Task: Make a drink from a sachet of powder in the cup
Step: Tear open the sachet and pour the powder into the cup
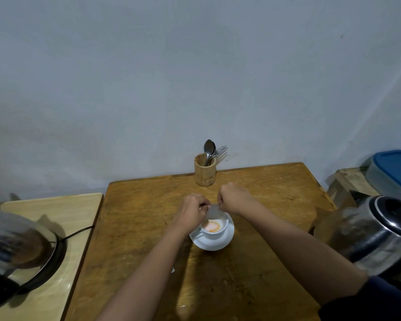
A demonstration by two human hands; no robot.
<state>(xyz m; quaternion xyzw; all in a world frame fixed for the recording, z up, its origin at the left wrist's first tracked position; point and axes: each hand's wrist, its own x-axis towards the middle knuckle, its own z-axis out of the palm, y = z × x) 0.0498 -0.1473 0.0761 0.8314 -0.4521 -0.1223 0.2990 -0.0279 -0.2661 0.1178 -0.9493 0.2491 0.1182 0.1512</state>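
Observation:
A white cup (214, 232) stands on a white saucer (220, 244) in the middle of the brown wooden table (252, 262). Orange and pale powder (211, 226) lies in the cup's bottom. Just above the cup's far rim, my left hand (191, 213) and my right hand (234, 200) both pinch a small clear sachet (214, 212), one at each side. The sachet hangs tilted over the cup and looks blurred.
A wooden holder (205, 172) with spoons and forks stands at the table's back edge. A steel kettle (375, 232) sits at the right, another kettle (16, 246) on its base on the pale side table at the left. A blue-lidded container (394, 170) is at far right.

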